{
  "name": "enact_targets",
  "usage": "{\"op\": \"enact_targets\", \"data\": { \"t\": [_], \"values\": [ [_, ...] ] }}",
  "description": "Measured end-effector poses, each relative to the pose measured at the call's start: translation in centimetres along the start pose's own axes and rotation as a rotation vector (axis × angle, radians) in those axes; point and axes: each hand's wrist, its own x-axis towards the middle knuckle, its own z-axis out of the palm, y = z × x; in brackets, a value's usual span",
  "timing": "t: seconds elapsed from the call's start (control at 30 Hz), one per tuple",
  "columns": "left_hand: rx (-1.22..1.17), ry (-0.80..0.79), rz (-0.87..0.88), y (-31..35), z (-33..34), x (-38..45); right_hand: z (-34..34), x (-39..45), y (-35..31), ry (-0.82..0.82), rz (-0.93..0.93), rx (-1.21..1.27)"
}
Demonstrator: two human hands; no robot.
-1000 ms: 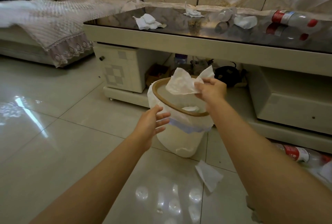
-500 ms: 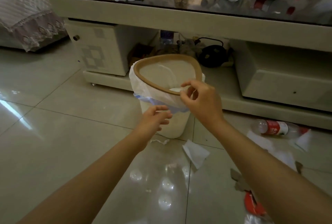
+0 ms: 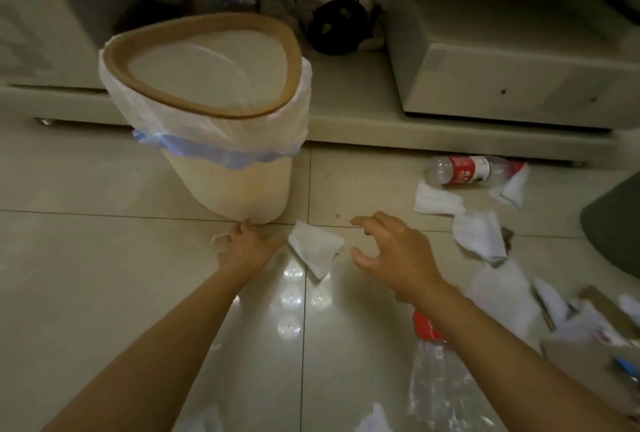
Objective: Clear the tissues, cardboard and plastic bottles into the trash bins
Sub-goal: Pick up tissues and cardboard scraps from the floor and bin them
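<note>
A cream trash bin point(image 3: 228, 185) with a brown rim and a white liner stands on the tiled floor. Just in front of it lies a white tissue point(image 3: 315, 246). My left hand point(image 3: 247, 246) is low at the bin's base, left of the tissue, holding nothing that I can see. My right hand point(image 3: 391, 248) hovers just right of the tissue, fingers spread and curved, empty. A red-labelled plastic bottle point(image 3: 467, 170) lies on the floor at the right among more tissues point(image 3: 479, 232). A crushed clear bottle point(image 3: 436, 379) with a red cap lies under my right forearm. Cardboard scraps point(image 3: 602, 313) lie far right.
The coffee table's low shelf point(image 3: 381, 119) runs behind the bin, with a drawer unit point(image 3: 502, 60) on the right and a black object point(image 3: 337, 27) underneath. A dark rounded object point(image 3: 616, 223) sits at the right edge. A small scrap point(image 3: 220, 237) lies by my left hand.
The tissue my right hand held has gone into the bin. Both hands dropped from the bin's rim down to the floor, and my view tilted down toward the tissue in front of the bin.
</note>
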Motion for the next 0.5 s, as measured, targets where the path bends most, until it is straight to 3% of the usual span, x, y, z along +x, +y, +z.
{"op": "enact_targets", "data": {
  "t": [0.23,0.4,0.5],
  "values": [
    [0.002,-0.014,0.198,3.9,7.4,-0.4,2.7,-3.4,5.5,-0.359,0.464,-0.015],
    [0.161,0.062,0.429,5.4,9.9,-0.7,3.8,-4.7,7.1,-0.436,0.433,-0.007],
    [0.099,0.063,0.468,5.3,10.7,-0.2,4.2,-4.5,7.1,-0.359,0.392,0.049]
  ]
}}
